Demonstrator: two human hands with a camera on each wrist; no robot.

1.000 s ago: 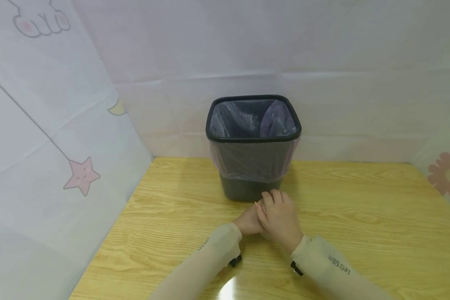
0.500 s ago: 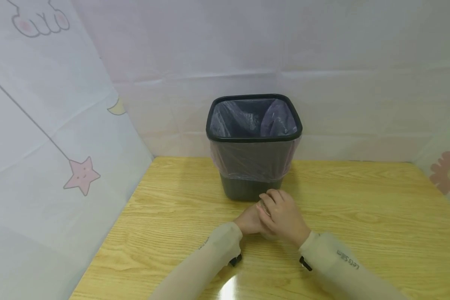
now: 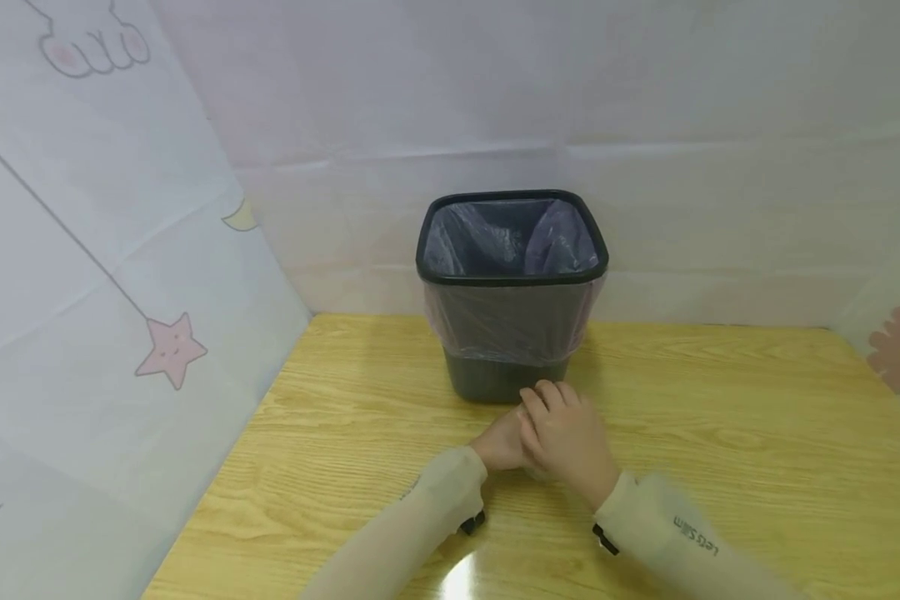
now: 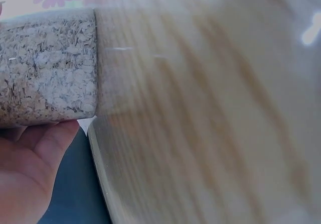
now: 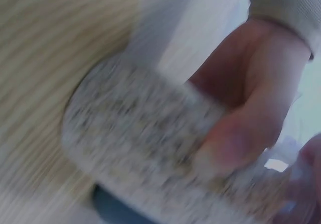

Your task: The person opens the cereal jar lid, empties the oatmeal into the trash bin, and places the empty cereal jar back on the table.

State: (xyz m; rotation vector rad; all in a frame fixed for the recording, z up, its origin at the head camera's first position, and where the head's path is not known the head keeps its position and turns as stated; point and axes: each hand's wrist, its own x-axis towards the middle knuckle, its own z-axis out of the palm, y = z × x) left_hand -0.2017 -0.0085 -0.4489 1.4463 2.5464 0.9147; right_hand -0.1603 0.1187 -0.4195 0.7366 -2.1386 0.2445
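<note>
A clear jar (image 4: 47, 68) filled with pale and brown flakes is held between both hands. In the head view the hands hide almost all of it. My left hand (image 3: 501, 442) grips the jar's body; its thumb (image 5: 223, 151) presses the side in the right wrist view. My right hand (image 3: 570, 437) lies over the jar's end with curled fingers; its fingers (image 5: 312, 166) show at the right edge of the blurred right wrist view. Whether that end has a lid cannot be made out. Both hands are just in front of the bin (image 3: 506, 379).
The dark bin has a black rim (image 3: 512, 281) and a thin purplish bag (image 3: 510, 325) folded over its outside. It stands upright on a wood-grain table (image 3: 345, 400). A pale printed cloth (image 3: 690, 208) hangs behind the table.
My right hand and forearm swing outward to the right, then slightly back, turning over the jar's end. My left hand keeps its place. The whole head view shifts slightly.
</note>
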